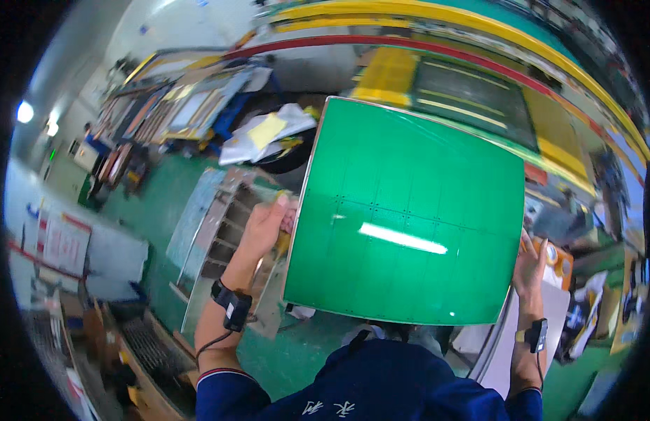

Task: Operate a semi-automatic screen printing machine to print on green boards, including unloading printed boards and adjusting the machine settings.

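Note:
Between my two hands I hold up a large, glossy green panel point(409, 182), nearly square, with faint grid lines and small dark dots across it. A bright streak of light reflects off its middle. My left hand point(270, 223) is closed on the panel's left edge, thumb toward the top face. Over at the right edge, my right hand point(530, 265) grips the panel, with part of its fingers hidden behind it. Both wrists wear black straps carrying small devices.
A yellow-framed printing screen point(472, 98) lies beyond the panel under yellow and red rails. A slatted rack point(230, 224) stands left of the panel, near a black bin point(286, 158) heaped with paper. Rolls of tape point(563, 265) sit at the right. Cardboard boxes point(149, 365) stand lower left.

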A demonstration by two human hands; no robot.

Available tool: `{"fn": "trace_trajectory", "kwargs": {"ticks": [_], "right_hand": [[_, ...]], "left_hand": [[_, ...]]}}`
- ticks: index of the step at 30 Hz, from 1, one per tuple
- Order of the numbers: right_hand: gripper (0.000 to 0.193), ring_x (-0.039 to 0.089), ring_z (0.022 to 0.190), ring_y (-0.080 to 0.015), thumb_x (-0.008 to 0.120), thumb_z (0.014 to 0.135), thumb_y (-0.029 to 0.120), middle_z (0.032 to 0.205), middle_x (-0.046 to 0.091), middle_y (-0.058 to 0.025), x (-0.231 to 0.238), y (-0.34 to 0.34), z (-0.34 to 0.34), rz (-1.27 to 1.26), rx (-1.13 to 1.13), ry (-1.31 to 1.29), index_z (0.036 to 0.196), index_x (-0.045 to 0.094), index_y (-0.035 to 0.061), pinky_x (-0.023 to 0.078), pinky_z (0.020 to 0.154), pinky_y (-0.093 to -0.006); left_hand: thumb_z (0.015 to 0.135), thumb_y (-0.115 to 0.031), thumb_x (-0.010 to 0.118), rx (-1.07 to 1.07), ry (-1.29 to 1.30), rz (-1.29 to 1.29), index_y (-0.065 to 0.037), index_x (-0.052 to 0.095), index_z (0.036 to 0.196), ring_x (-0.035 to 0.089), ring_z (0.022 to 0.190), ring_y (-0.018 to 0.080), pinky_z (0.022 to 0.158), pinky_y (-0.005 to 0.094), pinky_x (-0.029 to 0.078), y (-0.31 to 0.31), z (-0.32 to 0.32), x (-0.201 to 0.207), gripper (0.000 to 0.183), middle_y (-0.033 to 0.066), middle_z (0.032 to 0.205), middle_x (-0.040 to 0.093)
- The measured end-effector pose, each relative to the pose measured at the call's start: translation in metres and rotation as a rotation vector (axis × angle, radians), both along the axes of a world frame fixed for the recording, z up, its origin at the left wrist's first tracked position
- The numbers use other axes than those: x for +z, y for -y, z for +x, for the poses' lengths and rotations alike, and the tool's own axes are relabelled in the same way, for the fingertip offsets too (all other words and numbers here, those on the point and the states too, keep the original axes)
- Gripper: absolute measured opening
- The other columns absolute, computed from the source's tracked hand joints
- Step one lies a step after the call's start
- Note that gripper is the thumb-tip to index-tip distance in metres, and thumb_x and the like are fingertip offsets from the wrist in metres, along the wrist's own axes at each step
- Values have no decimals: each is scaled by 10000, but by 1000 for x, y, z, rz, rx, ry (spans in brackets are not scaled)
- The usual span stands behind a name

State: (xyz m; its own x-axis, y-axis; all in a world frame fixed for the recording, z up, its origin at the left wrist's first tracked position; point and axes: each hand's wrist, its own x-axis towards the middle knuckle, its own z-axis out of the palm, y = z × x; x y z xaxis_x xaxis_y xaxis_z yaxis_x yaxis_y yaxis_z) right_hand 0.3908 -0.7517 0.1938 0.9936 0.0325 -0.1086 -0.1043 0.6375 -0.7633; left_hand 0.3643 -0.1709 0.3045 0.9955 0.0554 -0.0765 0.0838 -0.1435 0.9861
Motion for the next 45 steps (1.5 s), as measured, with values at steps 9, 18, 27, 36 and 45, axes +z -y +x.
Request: {"fn": "trace_trajectory", "kwargs": {"ticks": [9, 18, 27, 36, 45], "right_hand": [[823, 411, 1317, -284, 420, 956, 627, 1444, 415, -158, 48, -199, 106, 40, 506, 129, 1448, 334, -28, 306, 1126, -402], [698, 391, 1337, -237, 461, 975, 530, 1451, 442, -114, 218, -493, 94, 145, 994, 654, 1453, 380, 28, 277, 1127, -376], [669, 493, 1217, -260, 583, 933, 448, 1321, 517, -189, 271, -685, 72, -382, 639, 1189, 1422, 440, 14, 401, 1011, -354], [590, 630, 1070, -351, 565, 861, 430, 1131, 655, -258, 195, -788, 121, -959, 718, 1089, 1288, 583, 23, 456, 947, -388], [474, 582, 1079, -227, 495, 894, 210, 1224, 640, -134, 115, -812, 155, -846, 1126, 912, 1306, 566, -15, 421, 975, -314]], "left_hand": [[999, -521, 454, 478, -82, 381, 42, 699, 922, 608, 641, 136, 611, 273, 502, -117, -158, 97, 620, 60, 722, 647], [971, -601, 426, 1116, -266, 407, 18, 665, 1019, 621, 641, 151, 624, 280, 512, -155, -371, 196, 665, 45, 727, 637], [946, -351, 486, 1242, 53, 153, -17, 513, 1310, 606, 911, 173, 837, 305, 493, -256, -434, 115, 496, 91, 1002, 604], [899, -91, 479, 1025, 146, -203, -52, 268, 1498, 555, 1046, 174, 979, 282, 427, -390, -377, -90, 637, 50, 1110, 557], [949, -84, 462, 1237, 90, -224, -32, 113, 1538, 473, 1192, 163, 1062, 310, 346, -362, -346, -151, 687, 73, 1301, 484]]}}
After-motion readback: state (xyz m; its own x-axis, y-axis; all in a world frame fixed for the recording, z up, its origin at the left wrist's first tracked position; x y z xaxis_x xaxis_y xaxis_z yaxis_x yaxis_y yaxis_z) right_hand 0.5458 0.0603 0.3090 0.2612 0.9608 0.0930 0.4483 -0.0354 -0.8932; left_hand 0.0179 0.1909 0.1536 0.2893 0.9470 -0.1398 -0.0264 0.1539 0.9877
